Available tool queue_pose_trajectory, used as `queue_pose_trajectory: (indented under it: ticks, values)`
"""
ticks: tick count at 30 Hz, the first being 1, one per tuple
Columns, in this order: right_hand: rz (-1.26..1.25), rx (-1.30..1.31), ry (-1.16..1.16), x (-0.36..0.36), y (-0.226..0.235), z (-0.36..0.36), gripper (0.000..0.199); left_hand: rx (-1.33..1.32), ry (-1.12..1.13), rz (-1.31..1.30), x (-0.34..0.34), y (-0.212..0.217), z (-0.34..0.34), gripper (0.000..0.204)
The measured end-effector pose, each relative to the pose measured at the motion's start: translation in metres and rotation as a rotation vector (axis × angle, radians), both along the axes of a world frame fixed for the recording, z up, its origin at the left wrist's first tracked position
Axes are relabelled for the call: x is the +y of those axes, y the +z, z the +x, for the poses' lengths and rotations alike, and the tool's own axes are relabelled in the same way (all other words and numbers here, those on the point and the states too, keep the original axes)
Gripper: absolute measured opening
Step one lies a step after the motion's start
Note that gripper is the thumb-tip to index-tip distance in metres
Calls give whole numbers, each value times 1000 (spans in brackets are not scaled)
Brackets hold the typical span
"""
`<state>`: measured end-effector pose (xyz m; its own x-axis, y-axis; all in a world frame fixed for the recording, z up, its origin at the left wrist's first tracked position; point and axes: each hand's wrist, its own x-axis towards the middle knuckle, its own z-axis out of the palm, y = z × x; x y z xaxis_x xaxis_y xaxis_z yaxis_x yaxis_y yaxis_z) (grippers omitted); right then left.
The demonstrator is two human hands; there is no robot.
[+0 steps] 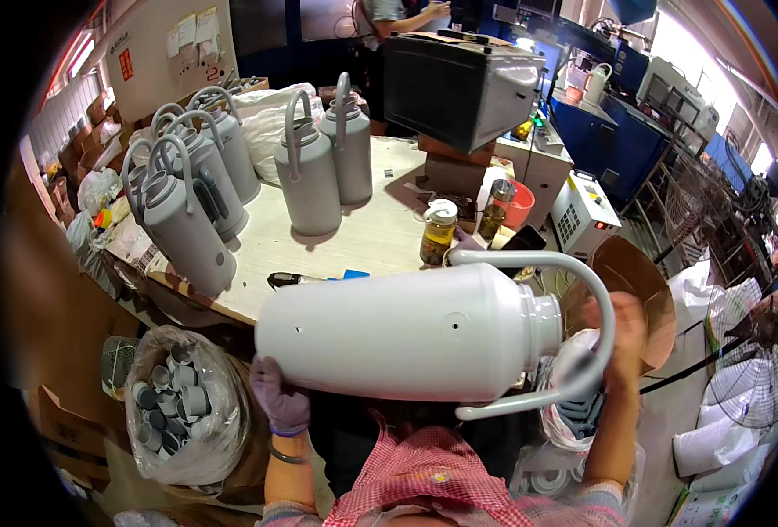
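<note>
A large light-grey jug body (407, 332) lies on its side in front of me, neck to the right, with a curved grey handle (595, 307) looping over the neck. My left hand (279, 400), in a purple glove, supports the jug's base end from below. My right hand (622, 338), bare, is at the neck end, behind the handle. The mouth of the jug is open, no cap on it.
Several upright grey jugs (191, 224) with handles stand on the worktable (354, 241). A clear bag of small grey caps (178, 408) sits lower left. Jars (437, 230), a dark box (459, 83), machines and a person at the far end lie beyond.
</note>
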<state>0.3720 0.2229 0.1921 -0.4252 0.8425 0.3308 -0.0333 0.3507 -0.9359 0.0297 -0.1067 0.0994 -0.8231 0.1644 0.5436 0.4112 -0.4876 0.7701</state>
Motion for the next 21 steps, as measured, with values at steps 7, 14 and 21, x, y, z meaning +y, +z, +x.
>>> queue_pose_trajectory:
  ticks: [7, 14, 21]
  values:
    - [120, -54, 195, -85, -62, 50, 94, -212, -190, -578, 2, 9, 74, 25]
    - [-181, -169, -223, -65, -103, 174, 52, 75, -831, -992, 59, 6, 25, 51]
    - [-495, 411, -423, -51, -133, 252, 57, 693, -459, -1454, 190, -109, -35, 50]
